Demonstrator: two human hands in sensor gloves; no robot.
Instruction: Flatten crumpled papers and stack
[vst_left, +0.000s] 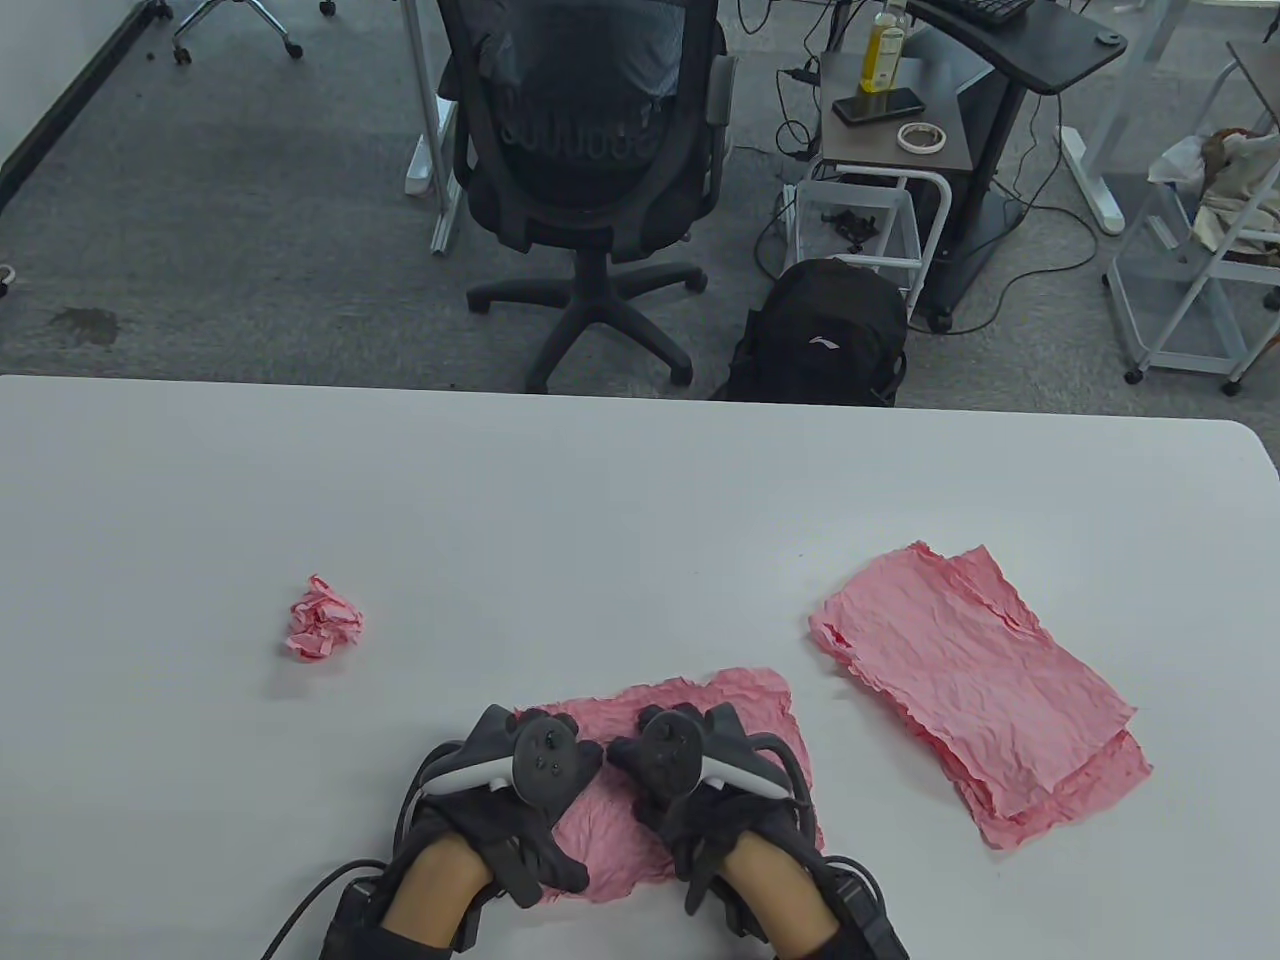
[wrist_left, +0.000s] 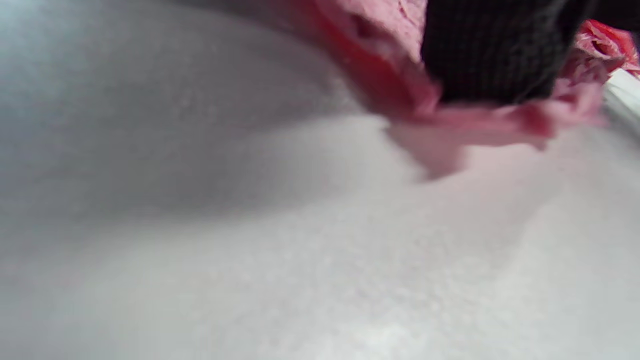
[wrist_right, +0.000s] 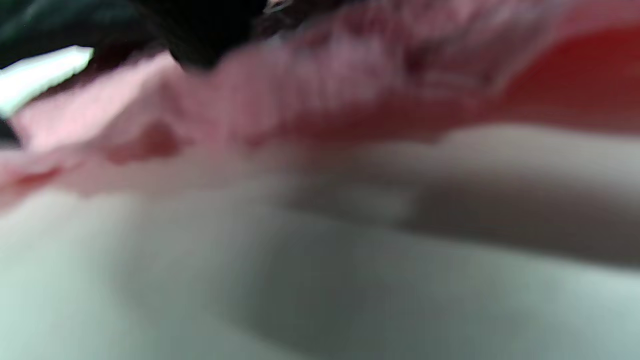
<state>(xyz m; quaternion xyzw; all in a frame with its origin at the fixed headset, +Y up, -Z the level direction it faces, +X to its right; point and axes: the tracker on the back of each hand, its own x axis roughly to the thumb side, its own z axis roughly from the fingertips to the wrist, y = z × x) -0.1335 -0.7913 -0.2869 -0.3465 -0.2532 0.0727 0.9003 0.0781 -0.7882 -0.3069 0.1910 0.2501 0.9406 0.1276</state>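
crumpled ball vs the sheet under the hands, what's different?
The crumpled ball is wadded into a tight lump; the sheet under the hands is spread mostly flat. The ball lies untouched toward the table's left; the sheet has the left hand and right hand on it. Both are wrinkled pink paper.

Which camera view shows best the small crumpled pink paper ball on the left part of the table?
The table view: the crumpled ball lies there whole and sharp, apart from both hands. The two wrist views show only blurred pink paper close under the gloves, not this ball.

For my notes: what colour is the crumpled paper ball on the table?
Pink; the crumpled paper ball shows best in the table view.
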